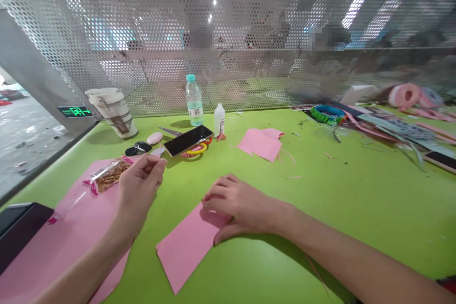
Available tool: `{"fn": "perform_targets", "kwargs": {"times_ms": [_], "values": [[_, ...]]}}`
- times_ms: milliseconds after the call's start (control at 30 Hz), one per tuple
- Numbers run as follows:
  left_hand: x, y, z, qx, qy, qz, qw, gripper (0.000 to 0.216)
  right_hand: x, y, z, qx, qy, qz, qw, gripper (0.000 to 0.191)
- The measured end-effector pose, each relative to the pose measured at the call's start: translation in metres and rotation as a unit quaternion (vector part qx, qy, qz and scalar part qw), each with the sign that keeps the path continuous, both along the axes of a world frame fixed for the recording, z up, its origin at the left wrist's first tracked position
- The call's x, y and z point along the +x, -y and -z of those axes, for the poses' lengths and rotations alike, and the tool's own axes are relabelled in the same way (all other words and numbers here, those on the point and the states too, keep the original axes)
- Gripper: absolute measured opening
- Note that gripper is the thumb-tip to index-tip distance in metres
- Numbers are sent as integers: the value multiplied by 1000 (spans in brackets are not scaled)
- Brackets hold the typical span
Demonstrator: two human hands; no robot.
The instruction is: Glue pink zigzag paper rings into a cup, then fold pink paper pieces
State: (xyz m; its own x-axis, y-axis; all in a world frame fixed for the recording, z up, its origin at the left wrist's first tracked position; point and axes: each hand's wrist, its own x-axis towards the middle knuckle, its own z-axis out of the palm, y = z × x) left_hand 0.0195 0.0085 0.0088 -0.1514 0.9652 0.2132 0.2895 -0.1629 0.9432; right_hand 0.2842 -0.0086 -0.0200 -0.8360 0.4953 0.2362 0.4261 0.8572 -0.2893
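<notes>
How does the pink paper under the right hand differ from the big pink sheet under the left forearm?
The pink paper is far smaller than the big pink sheet, which runs out of view. The right hand presses on the paper, while the left forearm passes above the sheet. The sheet carries a clear snack packet; the paper carries nothing else. Both are flat, matte pink.

tabletop (320, 199): lime green | paper (185, 251): pink | bottle cap (191, 77): teal | metal panel (228, 9): silver, perforated
</notes>
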Motion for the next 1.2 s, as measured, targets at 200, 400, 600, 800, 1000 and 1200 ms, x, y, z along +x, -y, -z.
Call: {"fn": "perform_targets", "kwargs": {"times_ms": [200,400,600,800,1000,1200], "values": [[-3,0,2,1,40,14,999,32,0,1,-5,1,26,5,1000,62],[-6,-4,11,5,64,37,997,34,-1,6,-11,15,24,23,999,62],[-6,-5,10,-6,46,33,998,36,-2,7,-10,82,1,25,996,40],[-5,-7,11,-27,86,79,993,48,4,10,-6,150,-136,100,974,36],[-4,1,15,-64,110,267,955,87,8,9,-17,-3,-324,325,888,37],[9,14,12,-108,1,374,921,54,-3,11,-23,-125,-362,361,850,42]]}}
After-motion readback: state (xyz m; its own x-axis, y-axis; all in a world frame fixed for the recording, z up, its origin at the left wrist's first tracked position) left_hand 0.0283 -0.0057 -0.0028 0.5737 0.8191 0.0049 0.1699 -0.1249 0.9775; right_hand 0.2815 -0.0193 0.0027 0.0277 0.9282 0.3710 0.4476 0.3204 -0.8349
